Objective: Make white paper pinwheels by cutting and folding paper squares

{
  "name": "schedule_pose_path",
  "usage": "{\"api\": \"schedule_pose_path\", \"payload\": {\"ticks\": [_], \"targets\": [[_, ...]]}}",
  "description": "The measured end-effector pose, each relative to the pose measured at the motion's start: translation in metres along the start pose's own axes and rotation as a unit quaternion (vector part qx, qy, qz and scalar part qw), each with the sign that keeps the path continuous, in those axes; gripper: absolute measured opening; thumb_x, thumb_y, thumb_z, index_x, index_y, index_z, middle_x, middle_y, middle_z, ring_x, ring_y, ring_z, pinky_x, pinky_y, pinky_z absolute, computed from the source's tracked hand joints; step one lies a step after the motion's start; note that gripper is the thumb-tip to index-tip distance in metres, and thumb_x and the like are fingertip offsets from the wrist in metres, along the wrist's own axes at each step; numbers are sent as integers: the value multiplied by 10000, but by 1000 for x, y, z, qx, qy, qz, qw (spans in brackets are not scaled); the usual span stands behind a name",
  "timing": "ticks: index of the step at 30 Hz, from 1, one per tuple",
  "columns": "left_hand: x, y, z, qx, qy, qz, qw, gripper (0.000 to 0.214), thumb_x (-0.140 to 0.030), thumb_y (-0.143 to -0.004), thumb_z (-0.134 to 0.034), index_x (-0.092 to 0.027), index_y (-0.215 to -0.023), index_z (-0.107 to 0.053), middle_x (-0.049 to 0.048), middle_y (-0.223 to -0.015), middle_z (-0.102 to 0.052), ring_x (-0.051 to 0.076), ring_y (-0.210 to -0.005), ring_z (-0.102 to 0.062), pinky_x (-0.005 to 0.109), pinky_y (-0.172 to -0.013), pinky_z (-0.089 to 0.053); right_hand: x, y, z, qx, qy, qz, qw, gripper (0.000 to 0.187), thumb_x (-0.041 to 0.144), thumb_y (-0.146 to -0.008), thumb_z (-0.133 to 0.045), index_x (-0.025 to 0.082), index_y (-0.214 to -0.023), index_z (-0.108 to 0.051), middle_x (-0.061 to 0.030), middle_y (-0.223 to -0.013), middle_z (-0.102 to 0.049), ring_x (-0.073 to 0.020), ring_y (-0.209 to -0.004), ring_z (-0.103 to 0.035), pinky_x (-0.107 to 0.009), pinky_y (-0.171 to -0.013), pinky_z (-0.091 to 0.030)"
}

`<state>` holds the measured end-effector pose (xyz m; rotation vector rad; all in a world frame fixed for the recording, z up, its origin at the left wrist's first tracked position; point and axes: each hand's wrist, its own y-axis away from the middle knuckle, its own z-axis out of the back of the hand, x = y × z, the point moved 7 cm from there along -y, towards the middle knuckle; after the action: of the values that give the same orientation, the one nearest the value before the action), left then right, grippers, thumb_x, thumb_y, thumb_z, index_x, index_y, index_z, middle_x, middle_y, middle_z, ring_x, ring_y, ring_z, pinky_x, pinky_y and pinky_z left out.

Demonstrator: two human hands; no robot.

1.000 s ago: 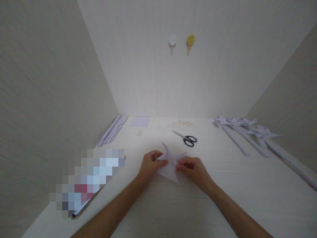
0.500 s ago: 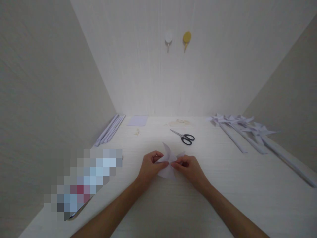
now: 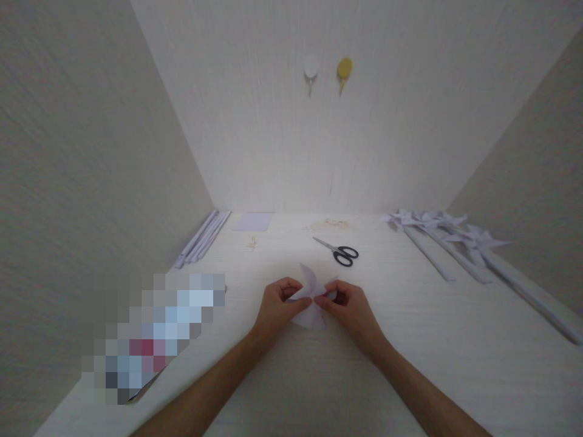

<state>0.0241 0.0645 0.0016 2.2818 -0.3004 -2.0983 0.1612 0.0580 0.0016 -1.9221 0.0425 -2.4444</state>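
A white paper pinwheel (image 3: 310, 317) with curved, folded blades is held just above the table, near its front middle. My left hand (image 3: 279, 303) pinches it from the left, thumb close to its centre. From the other side my right hand (image 3: 347, 303) grips it, thumb and forefinger also meeting near the middle. The fingertips hide part of the centre, so I cannot see what fastens it. Beyond my hands lie scissors (image 3: 339, 250) with black handles, blades pointing to the back left.
Rolled paper sticks (image 3: 203, 240) lie at the left wall beside a square paper sheet (image 3: 253, 221). Small thin bits (image 3: 252, 243) are in front of it, more (image 3: 336, 224) at the back. Pinwheels on sticks (image 3: 455, 233) lie right. A pixelated object (image 3: 166, 331) is front left. Hooks (image 3: 345, 68) hang above.
My right forefinger has shifted slightly up along the pinwheel's blade, and the lower blades have turned a little. My left hand has barely moved and both hands keep hold of it.
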Motion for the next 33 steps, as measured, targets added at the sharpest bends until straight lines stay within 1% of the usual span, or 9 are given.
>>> {"api": "schedule_pose_path", "payload": {"ticks": [3, 7, 10, 12, 18, 22, 25, 30, 33], "targets": [[1, 0, 0, 0, 12, -5, 1000, 249, -187, -489, -693, -142, -649, -508, -6, -625, -626, 107, -531, -555, 205, -519, -415, 4, 3, 1, -23, -98, 1, 995, 351, 261, -574, -643, 209, -827, -406, 43, -609, -546, -111, -520, -511, -221, -473, -406], [2, 1, -2, 13, 21, -3, 1000, 237, -183, -508, -683, -139, -656, -503, -3, -636, -629, 104, -527, -555, 206, -518, -414, 5, 6, -3, -8, -196, -19, 980, 619, 212, -556, -657, 259, -1033, -266, 58, -686, -542, -111, -561, -541, -235, -523, -438], [2, 1, -4, 23, 16, 3, 1000, 231, -175, -518, -677, -136, -655, -495, 2, -642, -630, 101, -522, -552, 200, -504, -409, 5, 6, -1, -14, -187, -20, 982, 678, 180, -560, -655, 266, -1093, -246, 61, -701, -520, -91, -541, -524, -211, -504, -423], [2, 1, -5, 35, 13, 6, 999, 235, -169, -512, -679, -133, -653, -494, 5, -645, -631, 102, -528, -555, 200, -507, -409, 5, 5, -1, -1, -168, -22, 986, 684, 164, -569, -644, 261, -1112, -239, 59, -696, -520, -87, -534, -517, -208, -498, -418], [3, 1, -15, 154, -2, 20, 988, 384, -162, -503, -687, -145, -827, -481, 23, -673, -627, 148, -598, -591, 248, -565, -439, 3, 4, -3, 114, -117, -39, 986, 715, 131, -574, -618, 235, -1165, -229, 68, -627, -528, -87, -498, -499, -201, -461, -393], [3, 3, -20, 203, -6, 20, 979, 536, -163, -505, -682, -167, -960, -400, 20, -674, -616, 166, -613, -594, 254, -554, -436, 4, 4, -3, 145, -103, -40, 983, 748, 116, -567, -617, 230, -1190, -219, 72, -626, -524, -79, -503, -493, -190, -460, -383], [4, 3, -21, 203, -8, 26, 979, 599, -148, -500, -672, -173, -1009, -357, 2, -637, -606, 152, -581, -586, 251, -548, -429, 3, 4, -4, 156, -97, -38, 982, 772, 101, -564, -618, 240, -1202, -207, 70, -630, -530, -78, -502, -491, -188, -459, -381], [5, 2, -20, 175, -46, 39, 983, 534, -133, -511, -637, -158, -974, -372, -5, -593, -604, 119, -503, -551, 218, -493, -397, 3, 4, -8, 187, -101, -40, 976, 814, 98, -574, -611, 263, -1232, -162, 62, -655, -552, -73, -488, -491, -185, -454, -375], [4, 2, -19, 166, -76, 42, 982, 517, -117, -507, -618, -145, -967, -385, -39, -519, -566, 85, -438, -502, 178, -440, -350, 3, 5, -7, 195, -99, -41, 975, 842, 99, -567, -618, 270, -1245, -148, 61, -654, -555, -71, -477, -489, -178, -436, -370]]}}
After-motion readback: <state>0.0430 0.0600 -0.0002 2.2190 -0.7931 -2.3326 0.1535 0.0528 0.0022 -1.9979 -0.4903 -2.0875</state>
